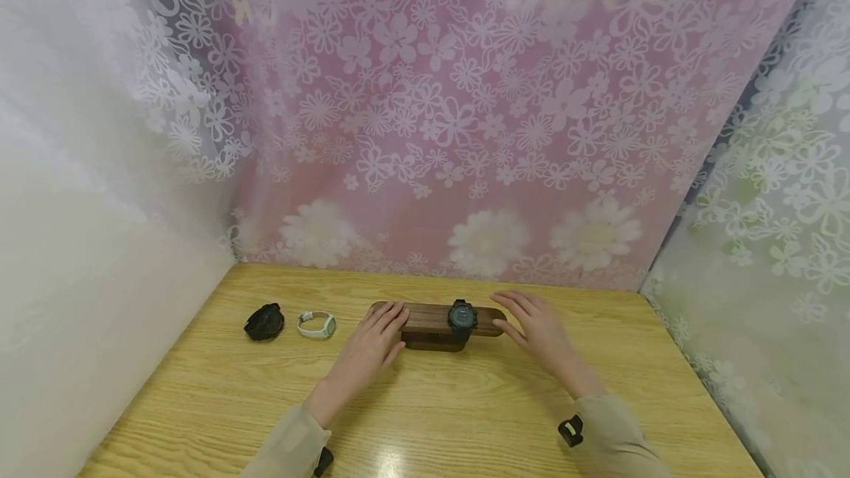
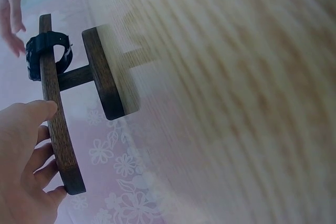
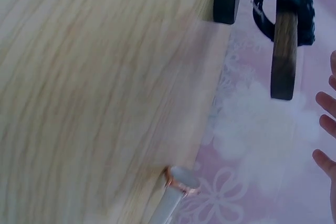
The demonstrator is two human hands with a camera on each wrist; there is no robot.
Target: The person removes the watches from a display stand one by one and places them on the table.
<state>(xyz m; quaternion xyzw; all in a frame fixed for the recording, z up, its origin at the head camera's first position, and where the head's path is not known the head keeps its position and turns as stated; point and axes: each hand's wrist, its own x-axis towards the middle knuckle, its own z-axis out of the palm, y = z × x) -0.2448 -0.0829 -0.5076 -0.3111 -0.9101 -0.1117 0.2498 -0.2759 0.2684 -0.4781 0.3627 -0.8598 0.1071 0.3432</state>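
Note:
A dark wooden T-shaped watch stand [image 1: 428,316] stands on the table, with a black watch [image 1: 462,318] strapped round its crossbar, right of the middle. My left hand [image 1: 365,349] grips the bar's left end; in the left wrist view the thumb lies along one side and the fingers curl behind. Beside the bar's right end is my right hand [image 1: 541,334], fingers spread and bent slightly. In the right wrist view those fingers [image 3: 327,124] show a gap from the bar and hold nothing.
Left on the wooden table [image 1: 425,404] lie a black watch-like item [image 1: 264,321] and a pale-strapped watch [image 1: 316,324]. The right wrist view shows a rose-gold watch with a white strap [image 3: 181,181]. Flowered curtain [image 1: 425,131] hangs behind and at the sides.

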